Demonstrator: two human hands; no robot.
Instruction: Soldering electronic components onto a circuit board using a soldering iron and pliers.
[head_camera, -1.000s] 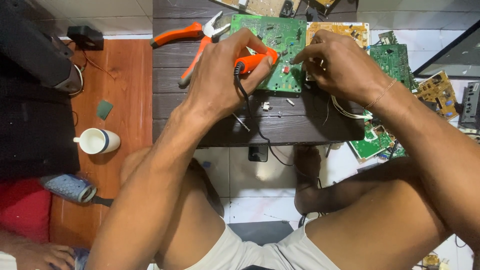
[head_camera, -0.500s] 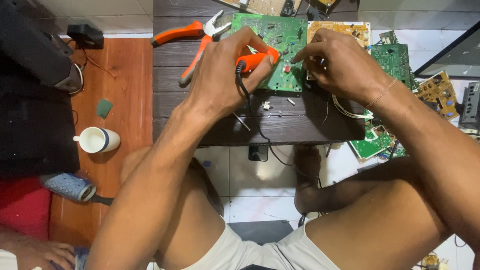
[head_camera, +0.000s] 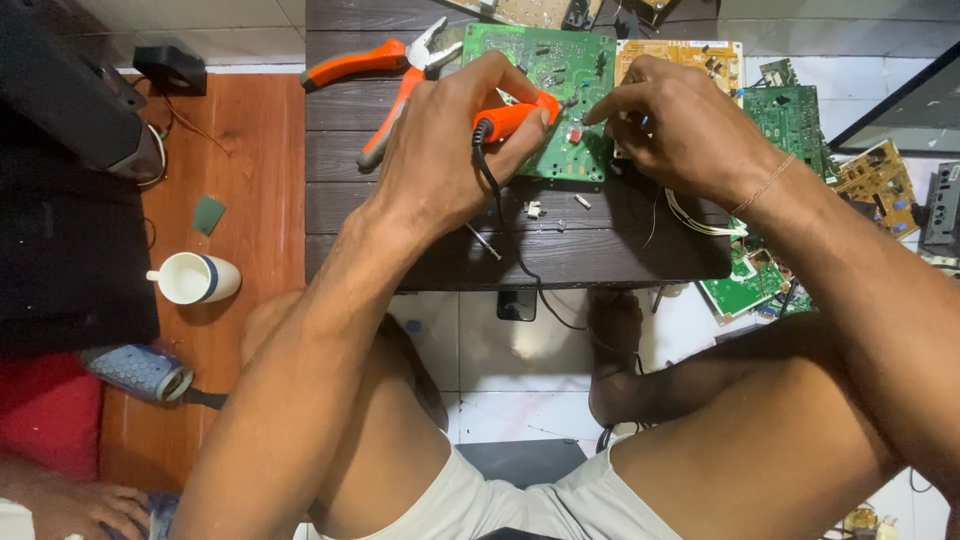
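My left hand grips an orange-handled soldering iron with a black cord, its tip resting on a green circuit board. The board lies on a low dark wooden table. My right hand rests on the board's right side, fingers pinched together near a small red part close to the iron's tip. Whether those fingers hold thin solder wire I cannot tell.
Orange-handled pliers lie on the table left of the board. A yellowish board and several green boards lie to the right. A white mug stands on an orange wooden surface at left. Small loose parts sit near the table's front.
Both hands stay on the green board with only slight shifts. The iron's tip and my right fingers remain close together.
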